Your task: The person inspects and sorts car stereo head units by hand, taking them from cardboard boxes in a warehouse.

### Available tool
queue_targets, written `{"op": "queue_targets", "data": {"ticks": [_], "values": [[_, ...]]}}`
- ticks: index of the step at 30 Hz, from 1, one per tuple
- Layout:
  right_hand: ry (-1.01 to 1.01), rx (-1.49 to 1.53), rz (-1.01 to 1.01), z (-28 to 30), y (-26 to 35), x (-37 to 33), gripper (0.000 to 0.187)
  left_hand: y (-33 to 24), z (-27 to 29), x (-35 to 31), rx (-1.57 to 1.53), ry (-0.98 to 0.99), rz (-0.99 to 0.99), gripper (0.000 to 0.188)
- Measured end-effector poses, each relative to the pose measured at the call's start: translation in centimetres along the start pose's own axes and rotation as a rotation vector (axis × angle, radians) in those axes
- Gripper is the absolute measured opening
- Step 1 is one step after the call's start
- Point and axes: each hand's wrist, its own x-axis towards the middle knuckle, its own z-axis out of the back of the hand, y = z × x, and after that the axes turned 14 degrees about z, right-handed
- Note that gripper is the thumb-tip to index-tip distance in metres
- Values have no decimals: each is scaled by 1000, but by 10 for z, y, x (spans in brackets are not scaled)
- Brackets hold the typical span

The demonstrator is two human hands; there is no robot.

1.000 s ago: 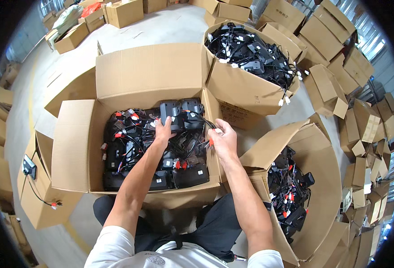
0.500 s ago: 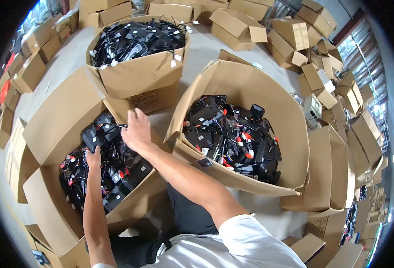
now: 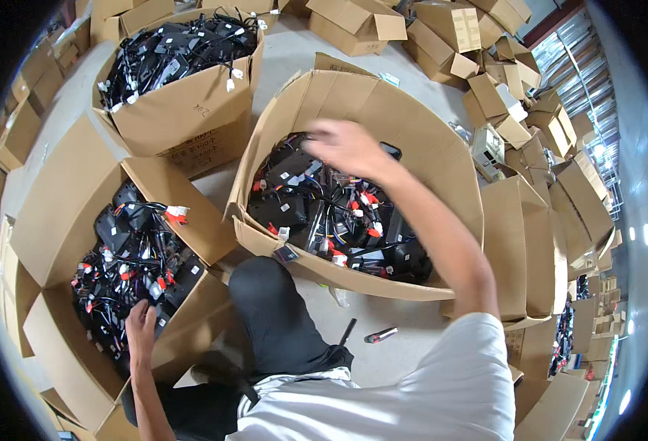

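Observation:
In the left cardboard box (image 3: 74, 220) is a heap of black plastic devices with wires and red and white connectors (image 3: 129, 275). My left hand (image 3: 141, 321) is low over this heap, fingers slightly apart, with nothing visible in it. A flat black device (image 3: 114, 229) lies at the far end of the heap, its cable ending in a red-and-white connector (image 3: 177, 214) against the box's inner flap. Over the far part of the right cardboard box (image 3: 427, 158) is my right hand (image 3: 350, 151), its fingers smeared by motion. Similar wired devices (image 3: 287, 213) fill that box's bottom.
A third box (image 3: 184, 110) at the far left is heaped with black devices and white-plugged cables. A utility knife (image 3: 381, 336) lies on the floor by my knee (image 3: 261, 294). Many cardboard boxes (image 3: 442, 51) stand and lie at the back and right.
Both hands have let go of the black device and its cable. My left hand has come nearer over the heap; my right hand has swung right, over the right box. The view has shifted right.

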Motion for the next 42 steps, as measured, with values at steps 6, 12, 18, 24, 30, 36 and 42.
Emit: {"op": "queue_targets", "data": {"ticks": [6, 12, 18, 24, 30, 36, 42], "values": [[386, -76, -1110, 33, -150, -199, 64, -3, -8, -21, -1, -57, 1, 34], [167, -133, -1254, -44, -172, -243, 130, 3, -16, -20, 21, -49, -31, 35], [108, -307, -1478, -63, -188, -227, 126, 6, -17, -23, -14, -116, -55, 33], [292, -401, -1384, -61, -176, -237, 102, 5, -14, -27, -61, -141, -51, 30], [240, -338, -1360, -37, -157, -258, 63, 6, -11, -34, -80, -179, -92, 30], [-156, -60, -1381, -4, -156, -286, 41, -7, -19, -41, -92, -210, -171, 27], [-335, -44, -410, 108, -85, -266, 23, -11, -20, -38, -23, -231, -160, 26]]}}
